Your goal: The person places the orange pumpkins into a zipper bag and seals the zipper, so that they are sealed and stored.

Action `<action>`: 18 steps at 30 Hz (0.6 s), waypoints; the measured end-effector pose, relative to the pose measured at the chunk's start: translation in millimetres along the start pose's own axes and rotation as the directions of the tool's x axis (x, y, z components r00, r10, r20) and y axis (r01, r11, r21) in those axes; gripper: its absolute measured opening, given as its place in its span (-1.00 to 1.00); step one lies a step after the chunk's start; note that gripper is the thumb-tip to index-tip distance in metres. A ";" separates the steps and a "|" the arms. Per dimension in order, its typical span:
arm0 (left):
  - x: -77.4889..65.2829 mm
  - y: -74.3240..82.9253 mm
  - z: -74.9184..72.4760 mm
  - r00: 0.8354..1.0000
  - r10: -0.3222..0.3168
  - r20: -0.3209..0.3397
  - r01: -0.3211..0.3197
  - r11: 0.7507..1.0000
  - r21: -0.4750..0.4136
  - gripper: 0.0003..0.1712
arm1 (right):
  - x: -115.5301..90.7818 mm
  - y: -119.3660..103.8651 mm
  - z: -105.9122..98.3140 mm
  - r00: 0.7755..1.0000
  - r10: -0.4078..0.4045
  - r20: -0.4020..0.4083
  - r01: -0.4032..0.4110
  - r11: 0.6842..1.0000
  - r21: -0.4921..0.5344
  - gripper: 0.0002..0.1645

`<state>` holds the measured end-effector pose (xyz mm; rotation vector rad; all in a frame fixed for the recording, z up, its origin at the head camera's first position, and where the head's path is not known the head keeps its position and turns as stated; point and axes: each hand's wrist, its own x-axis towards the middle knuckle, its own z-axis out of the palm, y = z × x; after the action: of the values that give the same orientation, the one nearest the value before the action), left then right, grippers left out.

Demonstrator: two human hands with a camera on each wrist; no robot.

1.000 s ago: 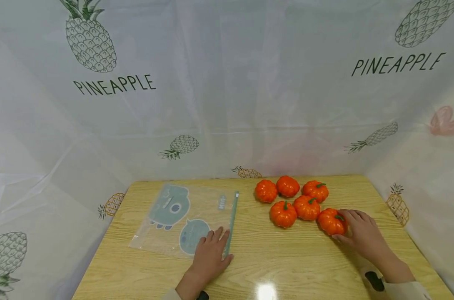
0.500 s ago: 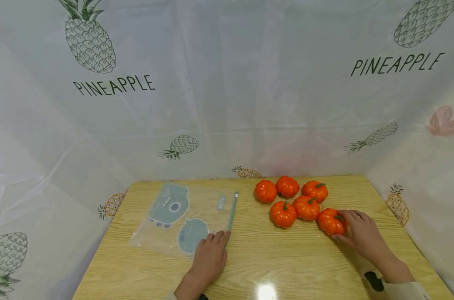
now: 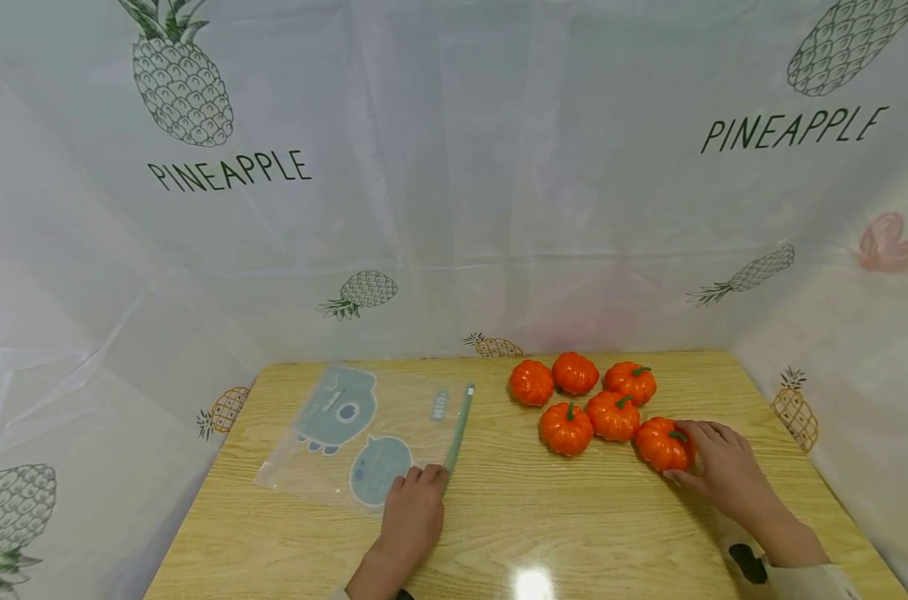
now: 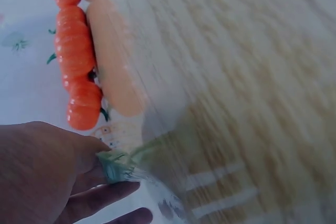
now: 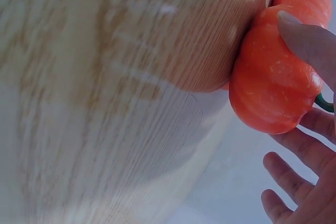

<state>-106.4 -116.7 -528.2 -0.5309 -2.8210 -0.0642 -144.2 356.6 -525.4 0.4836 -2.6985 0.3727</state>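
Observation:
A clear zip bag [image 3: 379, 468] with blue-green cartoon prints lies flat on the left of the table. My left hand [image 3: 412, 515] pinches its green zip edge [image 3: 460, 429] near the front corner. In the left wrist view, the green edge [image 4: 116, 166] shows bunched between thumb and fingers. On the right, my right hand [image 3: 731, 473] holds an orange toy pumpkin [image 3: 660, 443] that sits on the table. The right wrist view shows the thumb on one side of this pumpkin [image 5: 273, 77] and fingers against the other, with two fingers off it.
Several more orange toy pumpkins [image 3: 566, 429] stand grouped to the left of the held one, towards the back of the wooden table [image 3: 544, 517]. A white curtain [image 3: 454, 208] printed with pineapples hangs behind the table and along both sides.
The left hand's fingers have gone from lying spread on the bag's zip edge to pinching it. That edge's near end has shifted slightly left. The right hand and pumpkins stay put.

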 end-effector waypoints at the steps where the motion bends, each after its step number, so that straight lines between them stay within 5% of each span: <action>1: 0.1 0.1 0.1 1.000 -0.005 -0.014 0.005 1.000 0.000 -0.62 | -0.3 -0.2 -0.2 1.000 -0.002 -0.004 0.002 1.000 -0.003 -0.06; 18: 2.1 -1.5 0.9 0.978 -0.018 -0.208 0.045 0.991 0.128 -0.42 | -0.5 -0.4 0.3 1.000 0.010 -0.001 -0.010 1.000 0.004 -0.04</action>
<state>-109.1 -117.3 -528.5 -0.4228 -2.6089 0.0574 -143.8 356.3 -525.9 0.4715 -2.7007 0.3813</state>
